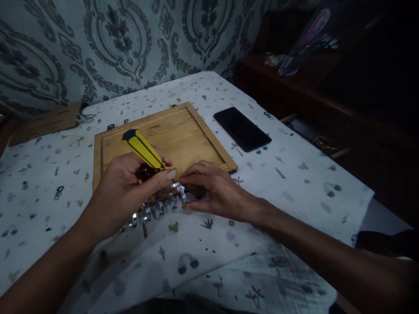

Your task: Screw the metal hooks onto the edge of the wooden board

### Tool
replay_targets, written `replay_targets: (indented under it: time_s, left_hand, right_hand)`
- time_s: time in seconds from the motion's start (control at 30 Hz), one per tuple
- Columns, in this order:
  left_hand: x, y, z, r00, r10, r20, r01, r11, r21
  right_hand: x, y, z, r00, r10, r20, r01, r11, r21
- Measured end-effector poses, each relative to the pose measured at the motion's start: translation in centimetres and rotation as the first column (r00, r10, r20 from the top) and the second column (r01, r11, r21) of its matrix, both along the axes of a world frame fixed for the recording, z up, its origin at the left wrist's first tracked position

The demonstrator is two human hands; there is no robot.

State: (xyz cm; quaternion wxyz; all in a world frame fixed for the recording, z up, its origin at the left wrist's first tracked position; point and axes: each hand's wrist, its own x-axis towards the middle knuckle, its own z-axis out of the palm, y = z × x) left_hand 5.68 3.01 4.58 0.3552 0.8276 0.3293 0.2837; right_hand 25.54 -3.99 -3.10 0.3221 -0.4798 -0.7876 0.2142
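Head view, item by item. Left hand (126, 189): fingers curled shut around a screwdriver (143, 149), whose handle is yellow with black stripes and a rounded black cap; the handle slants up and to the left out of the fist. The shaft and tip are hidden behind the thumb and fingers.

Right hand (216, 189): laid flat, palm down, fingers stretched leftward, fingertips resting at the end of a row of metal hinges (157, 207). It grips nothing that can be seen. What lies under the palm cannot be told.

Row of metal hinges: small, shiny, silver pieces, lined up along the near edge of the wooden panel (183, 137), just below both hands; the left hand covers part of the row.

Wooden panel: flat, square, honey-coloured, with a raised frame and visible grain. Small dark fittings lie just beyond its far edge.

Tablecloth (294, 183): pale cloth, printed with small scattered motifs, creased at the near side.

Phone (242, 128): black, glossy slab, face up, to the right of the panel and apart from it.

Wall (98, 43): grey damask pattern. Dark wooden furniture (294, 87) stands at far right.
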Motion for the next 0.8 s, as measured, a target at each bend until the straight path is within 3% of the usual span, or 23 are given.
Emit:
replay_targets:
  time_s: [0.23, 0.43, 0.8]
  left_hand:
    - [0.2, -0.1, 0.0, 1.0, -0.019, -0.009, 0.019, 0.998, 0.065]
    - [-0.2, -0.5, -1.0, 1.0, 0.014, 0.005, -0.014, 1.0, 0.027]
    - [-0.2, -0.5, -2.1, 0.998, 0.051, 0.041, -0.058, 0.974, 0.219]
  right_hand:
    - [0.0, -0.1, 0.1, 1.0, -0.002, 0.006, 0.002, 1.0, 0.004]
    - [0.0, -0.1, 0.1, 1.0, -0.006, 0.002, 0.006, 1.0, -0.013]
    - [0.0, -0.1, 0.2, 1.0, -0.012, 0.002, 0.012, 0.999, -0.032]
